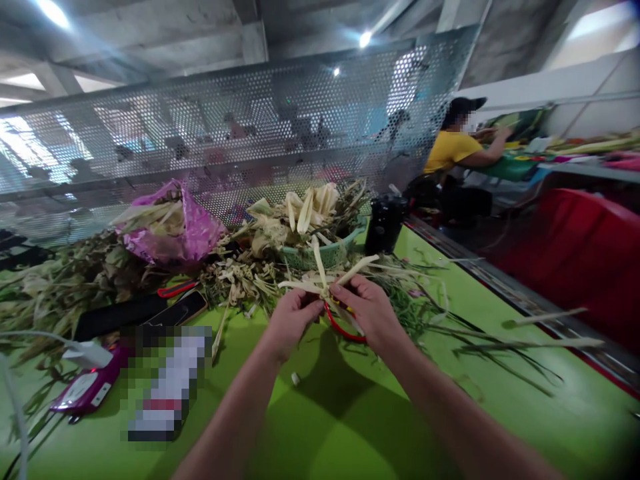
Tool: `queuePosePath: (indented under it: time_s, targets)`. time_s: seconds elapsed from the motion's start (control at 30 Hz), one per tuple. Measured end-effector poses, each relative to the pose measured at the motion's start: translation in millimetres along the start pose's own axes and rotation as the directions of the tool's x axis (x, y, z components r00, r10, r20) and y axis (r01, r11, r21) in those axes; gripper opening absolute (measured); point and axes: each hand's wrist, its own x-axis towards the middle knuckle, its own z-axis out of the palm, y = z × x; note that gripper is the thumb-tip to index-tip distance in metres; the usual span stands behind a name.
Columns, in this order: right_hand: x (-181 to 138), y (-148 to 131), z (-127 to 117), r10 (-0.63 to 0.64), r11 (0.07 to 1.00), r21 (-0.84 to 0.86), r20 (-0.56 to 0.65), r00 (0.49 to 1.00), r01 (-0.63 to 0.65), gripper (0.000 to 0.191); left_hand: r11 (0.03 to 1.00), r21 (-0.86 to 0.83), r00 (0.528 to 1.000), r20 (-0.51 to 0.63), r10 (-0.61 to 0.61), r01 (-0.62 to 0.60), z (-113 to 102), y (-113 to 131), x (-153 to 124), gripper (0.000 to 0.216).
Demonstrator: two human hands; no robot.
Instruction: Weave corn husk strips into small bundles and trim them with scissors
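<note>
Pale dried husk strips [319, 263] cross each other between my two hands, above the green table [345, 427]. My left hand [295, 317] pinches the strips from the left, thumb and fingers pressed together. From the other side my right hand [367, 303] grips them near the crossing point. A red ring-shaped thing [347, 331] shows just under the hands; part of it is hidden by my right hand. Behind the hands stands a green basket [325, 255] heaped with cream husks [313, 207].
Dried plant heaps and a pink plastic bag [173, 230] lie left; a black cup [385, 223] stands behind. Phone [177, 311], red-handled tool [177, 289] and purple power bank [87, 387] lie left. Stalks [535, 345] lie right. A person in yellow [453, 147] works beyond.
</note>
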Motion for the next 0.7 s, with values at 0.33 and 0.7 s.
queuePosePath:
  time_s: [0.33, 0.7]
  targets:
    - [0.7, -5.9, -4.4, 0.024, 1.0, 0.006, 0.037, 0.999, -0.025, 0.03, 0.999, -0.027, 0.999, 0.037, 0.028, -0.027, 0.9, 3.2, -2.9, 0.023]
    - [-2.4, -6.4, -0.7, 0.092, 0.991, 0.085, 0.126, 0.988, -0.103, 0.032, 0.998, 0.03, 0.999, 0.011, 0.048, -0.048, 2.7, 6.0, -2.8, 0.028]
